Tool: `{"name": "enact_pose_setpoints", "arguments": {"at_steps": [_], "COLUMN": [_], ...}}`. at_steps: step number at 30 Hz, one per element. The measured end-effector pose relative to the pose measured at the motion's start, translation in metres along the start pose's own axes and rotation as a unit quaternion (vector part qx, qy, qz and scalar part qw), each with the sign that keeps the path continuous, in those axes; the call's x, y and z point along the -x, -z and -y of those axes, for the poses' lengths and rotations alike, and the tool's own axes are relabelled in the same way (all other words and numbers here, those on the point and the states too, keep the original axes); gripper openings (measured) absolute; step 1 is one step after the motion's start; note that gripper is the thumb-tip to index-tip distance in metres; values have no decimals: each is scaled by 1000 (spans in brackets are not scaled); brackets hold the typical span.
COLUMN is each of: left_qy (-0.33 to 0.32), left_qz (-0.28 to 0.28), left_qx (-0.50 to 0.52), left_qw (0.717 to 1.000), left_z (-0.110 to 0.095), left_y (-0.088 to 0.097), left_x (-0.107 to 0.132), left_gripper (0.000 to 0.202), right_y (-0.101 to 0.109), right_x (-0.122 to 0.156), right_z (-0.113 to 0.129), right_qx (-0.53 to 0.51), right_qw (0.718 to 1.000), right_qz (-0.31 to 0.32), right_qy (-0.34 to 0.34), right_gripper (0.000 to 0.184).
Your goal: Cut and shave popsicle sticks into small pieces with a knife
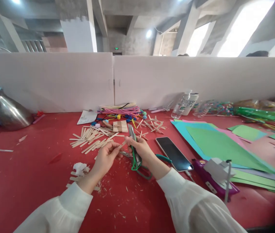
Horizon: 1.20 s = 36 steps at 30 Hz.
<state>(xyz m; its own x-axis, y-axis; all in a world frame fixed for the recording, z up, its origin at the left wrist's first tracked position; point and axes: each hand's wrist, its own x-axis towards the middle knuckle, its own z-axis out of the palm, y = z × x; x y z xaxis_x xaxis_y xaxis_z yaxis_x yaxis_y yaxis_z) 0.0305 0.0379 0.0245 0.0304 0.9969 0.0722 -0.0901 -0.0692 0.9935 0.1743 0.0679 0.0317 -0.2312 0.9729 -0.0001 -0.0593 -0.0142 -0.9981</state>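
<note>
Over the red table, my left hand pinches a small wooden craft stick between thumb and fingertips. My right hand is closed around a grey and green utility knife, its upper end pointing away from me beside the stick. The fingertips of both hands are close together at the stick. Beneath the right hand lies a pair of scissors with green handles, partly hidden. Ahead of my hands is a loose pile of craft sticks and a banded bundle of sticks.
Wood shavings litter the red table. A phone, a purple device and coloured paper lie on the right. Behind are pipe cleaners, bottles and a white partition. A steel jug stands left.
</note>
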Motion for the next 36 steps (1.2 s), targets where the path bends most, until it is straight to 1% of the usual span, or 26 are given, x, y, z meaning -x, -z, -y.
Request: {"name": "enact_pose_setpoints", "arguments": {"at_steps": [2,6,9,12,14,17,19,21,25,27,29,31,32,34,35,36], "left_qy": [26,111,145,160,152,130,110,84,26,5,1,3,2,3,9,15], "left_qz": [30,95,147,186,190,176,172,183,208,195,163,109,75,5,-21,-44], "left_qx": [-3,54,73,48,24,-11,-37,-67,-131,-152,-151,-126,-110,-87,-85,-87], "left_qw": [999,988,976,968,970,976,978,977,969,969,975,986,991,996,996,995], "left_z": [3,3,0,-2,-2,1,3,3,2,1,1,2,2,2,1,0], "left_y": [0,5,10,11,10,8,8,9,11,11,11,13,14,21,24,28], "left_x": [3,7,10,12,12,12,11,11,12,11,10,6,4,-1,-3,-5], "left_gripper": [28,30,28,29,31,32,31,29,30,30,27,27,30,37,40,41], "right_y": [-2,-1,-1,-2,-1,2,4,4,2,1,1,0,0,-1,-2,-3], "right_x": [2,7,11,12,11,9,10,14,23,24,23,22,22,25,28,31], "right_z": [-4,-4,-3,-6,-9,-12,-11,-8,-5,-6,-9,-11,-11,-10,-8,-6], "right_qx": [-43,-90,-104,-102,-62,29,65,69,67,109,160,188,197,225,254,292], "right_qw": [999,996,994,994,996,994,991,990,983,977,973,969,967,958,950,939], "right_qz": [1,19,29,47,49,30,30,57,146,140,90,40,29,32,43,55], "right_qy": [-2,0,5,14,45,101,115,110,94,117,142,155,160,175,176,172], "right_gripper": [40,39,39,38,37,34,33,33,28,25,24,24,23,20,19,23]}}
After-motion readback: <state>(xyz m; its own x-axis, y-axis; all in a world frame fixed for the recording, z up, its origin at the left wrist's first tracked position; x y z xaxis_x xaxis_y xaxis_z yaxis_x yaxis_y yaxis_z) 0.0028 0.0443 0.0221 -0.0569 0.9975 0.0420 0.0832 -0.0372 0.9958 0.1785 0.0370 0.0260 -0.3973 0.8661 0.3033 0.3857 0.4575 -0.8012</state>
